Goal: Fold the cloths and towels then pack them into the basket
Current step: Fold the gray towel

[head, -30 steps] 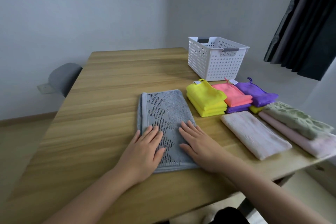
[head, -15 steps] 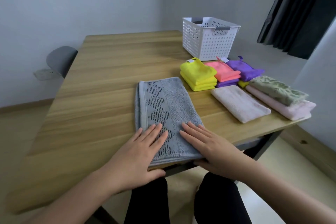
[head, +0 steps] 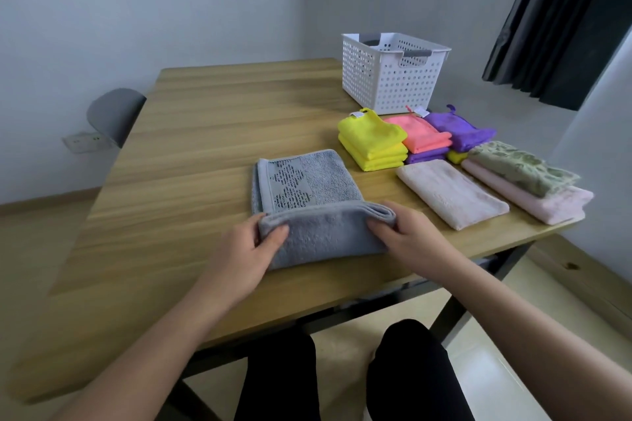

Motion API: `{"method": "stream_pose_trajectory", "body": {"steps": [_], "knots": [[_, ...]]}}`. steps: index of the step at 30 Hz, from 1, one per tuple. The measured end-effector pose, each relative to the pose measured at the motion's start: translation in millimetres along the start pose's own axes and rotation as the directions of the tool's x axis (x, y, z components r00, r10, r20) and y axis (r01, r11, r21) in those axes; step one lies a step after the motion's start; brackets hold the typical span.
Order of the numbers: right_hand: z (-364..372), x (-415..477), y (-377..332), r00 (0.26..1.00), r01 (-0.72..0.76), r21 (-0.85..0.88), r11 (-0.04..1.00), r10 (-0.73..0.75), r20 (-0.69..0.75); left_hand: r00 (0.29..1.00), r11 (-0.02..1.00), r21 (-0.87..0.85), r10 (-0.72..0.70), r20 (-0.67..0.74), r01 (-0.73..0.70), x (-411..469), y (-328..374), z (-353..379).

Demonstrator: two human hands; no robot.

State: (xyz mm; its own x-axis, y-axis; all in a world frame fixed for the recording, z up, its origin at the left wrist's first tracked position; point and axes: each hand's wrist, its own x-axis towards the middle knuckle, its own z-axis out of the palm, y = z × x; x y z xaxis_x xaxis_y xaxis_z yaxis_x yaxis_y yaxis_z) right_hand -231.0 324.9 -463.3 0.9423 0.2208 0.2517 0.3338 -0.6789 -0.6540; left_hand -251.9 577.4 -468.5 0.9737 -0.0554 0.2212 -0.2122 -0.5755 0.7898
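Both hands hold the near end of the grey towel [head: 328,239], which lies on the wooden table [head: 205,147] and is turned up and over towards its far half. The left hand [head: 246,249] pinches the left corner of that flap, thumb on top and fingers curled at the edge. The right hand [head: 410,232] grips the right corner, with its fingers wrapped round the layered fold. Beyond the fingertips the towel's far half lies flat, its patterned band showing.

Just to the right of the right hand lies a folded pale pink towel [head: 451,193]. Further right, a green towel [head: 523,169] sits on another folded pink towel [head: 547,205]. Ahead of the right hand is a stack of yellow cloths [head: 372,143], with a coral cloth [head: 424,133] and a purple cloth [head: 458,128] beside it. The white perforated basket [head: 390,79] stands well beyond these, at the table's far edge. Far left of the left hand, a grey chair [head: 113,113] is tucked against the table.
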Motion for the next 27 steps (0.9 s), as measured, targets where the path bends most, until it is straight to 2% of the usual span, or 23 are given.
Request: {"method": "stream_pose_trajectory", "body": {"steps": [5, 10, 13, 17, 19, 23, 26, 27], "knots": [[19.3, 35.6, -12.6, 0.990, -0.133, -0.240, 0.962, 0.117, -0.076, 0.978, 0.970, 0.142, -0.183, -0.104, 0.197, 28.8, 8.1, 10.1], [28.9, 60.7, -17.7, 0.977, -0.213, -0.481, 0.850, 0.186, -0.102, 0.966, 0.868, 0.450, -0.115, -0.230, 0.210, 46.1, 10.1, 18.4], [29.8, 70.5, -18.7, 0.962, -0.265, -0.523, 0.810, 0.259, -0.087, 0.970, 0.795, 0.564, -0.128, -0.207, 0.225, 56.3, 9.6, 22.1], [28.8, 81.7, -17.4, 0.928, -0.343, -0.559, 0.755, 0.364, -0.077, 0.948, 0.761, 0.569, -0.286, -0.139, 0.313, 74.5, 2.4, 18.5], [29.5, 85.0, -17.4, 0.923, -0.348, -0.584, 0.734, 0.377, -0.076, 0.942, 0.736, 0.594, -0.308, -0.135, 0.326, 76.7, 3.9, 17.8], [36.9, 82.5, -16.8, 0.953, -0.290, -0.684, 0.669, 0.267, -0.143, 0.959, 0.659, 0.698, -0.162, -0.234, 0.282, 64.1, 11.2, 24.0], [39.8, 79.6, -16.3, 0.976, -0.213, -0.736, 0.643, 0.104, -0.191, 0.988, 0.601, 0.794, 0.039, -0.150, 0.096, 61.6, 5.0, 26.3], [39.1, 79.8, -15.9, 0.980, -0.185, -0.746, 0.640, 0.059, -0.191, 0.992, 0.584, 0.810, 0.060, -0.107, 0.052, 63.7, 3.7, 24.9]]}}
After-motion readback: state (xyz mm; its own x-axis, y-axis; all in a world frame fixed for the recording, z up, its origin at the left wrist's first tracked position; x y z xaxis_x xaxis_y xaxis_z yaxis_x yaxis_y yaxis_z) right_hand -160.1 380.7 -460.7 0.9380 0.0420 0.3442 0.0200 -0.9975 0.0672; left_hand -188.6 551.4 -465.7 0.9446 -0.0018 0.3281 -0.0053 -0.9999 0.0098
